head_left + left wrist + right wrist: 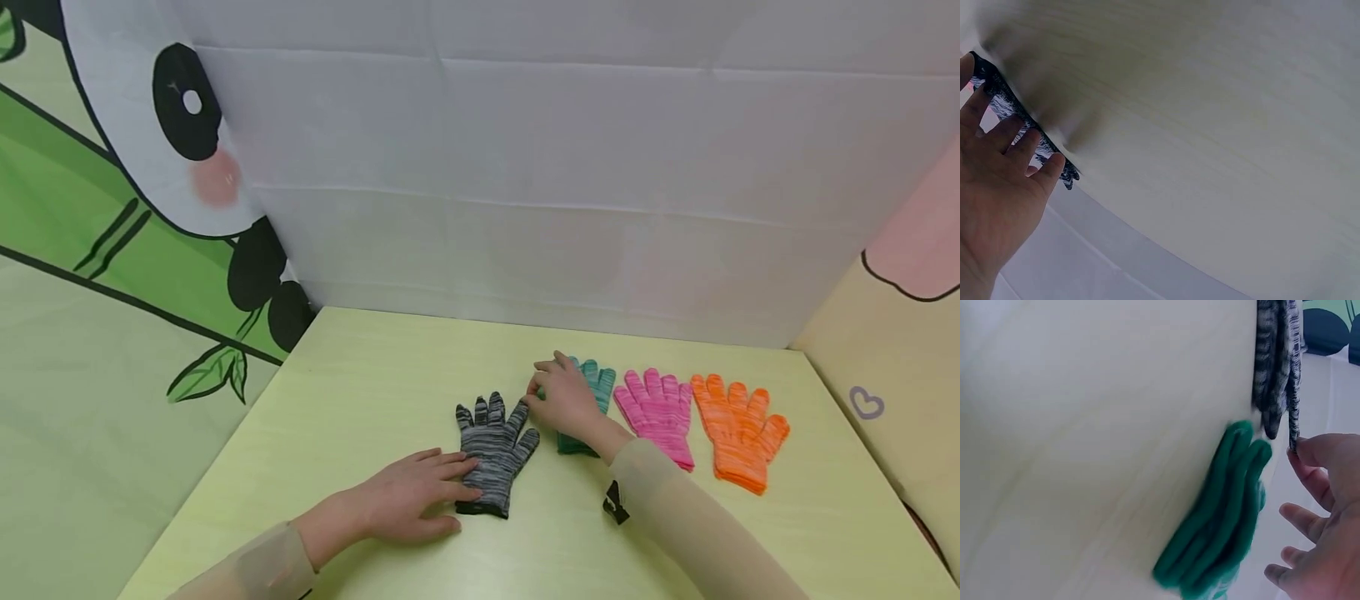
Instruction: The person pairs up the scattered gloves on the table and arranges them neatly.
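A grey-and-black knitted glove lies on the table with its fingers pointing to the far side. The left hand rests flat on its cuff and palm, fingers spread. With thumb and index finger, the right hand pinches the tip of one finger of that glove. Under the right hand and wrist lies a green glove, partly hidden. In the left wrist view, the left hand touches the dark cuff. The right wrist view shows the right hand beside the green glove.
A pink glove and an orange glove lie in a row to the right of the green one. The pale yellow table meets a white cloth backdrop, with printed side panels at left and right.
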Tool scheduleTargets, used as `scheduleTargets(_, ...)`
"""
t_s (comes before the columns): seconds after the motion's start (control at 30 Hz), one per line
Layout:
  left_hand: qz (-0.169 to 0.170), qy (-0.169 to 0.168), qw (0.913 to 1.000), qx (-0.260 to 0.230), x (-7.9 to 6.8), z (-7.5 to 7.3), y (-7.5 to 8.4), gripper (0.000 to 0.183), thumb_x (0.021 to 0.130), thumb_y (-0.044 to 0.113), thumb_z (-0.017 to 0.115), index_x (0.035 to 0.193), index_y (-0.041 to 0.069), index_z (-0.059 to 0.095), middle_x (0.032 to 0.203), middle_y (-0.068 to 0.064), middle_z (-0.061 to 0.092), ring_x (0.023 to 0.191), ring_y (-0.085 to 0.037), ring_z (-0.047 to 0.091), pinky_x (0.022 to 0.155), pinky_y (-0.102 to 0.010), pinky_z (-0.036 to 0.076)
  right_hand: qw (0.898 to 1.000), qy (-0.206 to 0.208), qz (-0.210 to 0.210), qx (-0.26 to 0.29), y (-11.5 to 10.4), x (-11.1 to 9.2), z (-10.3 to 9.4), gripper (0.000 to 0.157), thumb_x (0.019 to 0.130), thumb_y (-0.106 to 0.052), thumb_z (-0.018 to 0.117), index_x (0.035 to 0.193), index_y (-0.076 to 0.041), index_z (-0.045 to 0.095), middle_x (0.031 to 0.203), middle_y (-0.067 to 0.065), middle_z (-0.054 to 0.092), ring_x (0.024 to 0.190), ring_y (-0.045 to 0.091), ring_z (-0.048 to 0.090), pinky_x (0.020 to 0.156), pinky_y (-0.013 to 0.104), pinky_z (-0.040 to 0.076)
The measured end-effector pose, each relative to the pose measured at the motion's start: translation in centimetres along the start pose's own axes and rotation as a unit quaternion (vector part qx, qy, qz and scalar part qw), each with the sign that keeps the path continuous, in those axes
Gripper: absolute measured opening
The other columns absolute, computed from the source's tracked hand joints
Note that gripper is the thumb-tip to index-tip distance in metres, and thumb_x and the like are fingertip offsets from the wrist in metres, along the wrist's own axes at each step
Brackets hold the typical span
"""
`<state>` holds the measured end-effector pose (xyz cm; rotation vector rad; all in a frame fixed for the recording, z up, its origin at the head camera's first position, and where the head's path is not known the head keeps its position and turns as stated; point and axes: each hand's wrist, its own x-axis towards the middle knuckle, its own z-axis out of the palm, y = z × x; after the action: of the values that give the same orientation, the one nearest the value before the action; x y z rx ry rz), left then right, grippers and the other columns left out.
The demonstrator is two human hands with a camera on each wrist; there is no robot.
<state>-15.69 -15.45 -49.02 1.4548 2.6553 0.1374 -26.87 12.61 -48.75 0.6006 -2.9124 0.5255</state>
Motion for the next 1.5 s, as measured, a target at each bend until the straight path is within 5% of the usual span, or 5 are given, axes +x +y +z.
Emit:
scheduleTargets(0.3,0.004,0.002,1.0000,0.002,0.0,-0.1,0.0,0.047,0.094,0.050,0.043,0.138,0.035,0.044,0.149,-0.001,0.029,0.136,-0.024,0.027,0.105,-0.049,0.026,0.997,0.022,-0.024,-0.071,0.0,-0.3,0.9,0.016,0.083,-0.037,0.068,0.074,-0.027,0.061,0.132,0.006,0.051,0.135,0.036,0.021,0.106,0.056,0.021)
scheduleTargets(0.6,0.001,-0.008,1.0000,-0.004,-0.1,-0.3,0.0,0.046,0.094,0.050,0.043,0.138,0.035,0.043,0.149,0.001,0.029,0.136,-0.023,0.027,0.105,-0.050,0.027,0.996,0.045,-0.070,-0.035,0.0,-0.7,0.6,0.008,0.087,-0.032,0.064,0.087,-0.024,0.066,0.131,0.007,0.052,0.135,0.035,0.023,0.107,0.054,0.021)
scheduleTargets(0.87,0.000,-0.016,0.9999,-0.007,0.0,-0.4,0.0,0.047,0.094,0.051,0.042,0.139,0.036,0.041,0.150,0.002,0.028,0.136,-0.023,0.027,0.105,-0.050,0.028,0.965,-0.051,-0.227,-0.123,0.1,-2.9,-0.8,0.036,0.096,-0.036,0.045,0.127,-0.026,0.059,0.139,-0.001,0.046,0.137,0.033,0.019,0.108,0.054,0.015)
scheduleTargets(1.23,-0.002,-0.016,0.9999,-0.004,0.0,-0.6,0.0,0.047,0.094,0.051,0.042,0.138,0.036,0.042,0.149,0.001,0.029,0.135,-0.023,0.027,0.104,-0.051,0.028,0.963,-0.070,-0.220,-0.141,0.0,-4.6,-0.9,0.055,0.095,-0.055,0.033,0.140,-0.026,0.043,0.147,0.001,0.034,0.139,0.032,0.012,0.110,0.051,0.007)
scheduleTargets(1.5,-0.005,-0.023,0.9997,-0.001,0.0,-0.4,0.0,0.047,0.094,0.052,0.040,0.138,0.036,0.042,0.149,0.001,0.030,0.136,-0.024,0.027,0.104,-0.051,0.029,0.951,-0.100,-0.260,-0.136,-2.9,-8.7,-0.9,0.065,0.092,-0.062,0.033,0.147,-0.029,0.028,0.152,0.003,0.021,0.139,0.033,0.010,0.108,0.055,0.010)
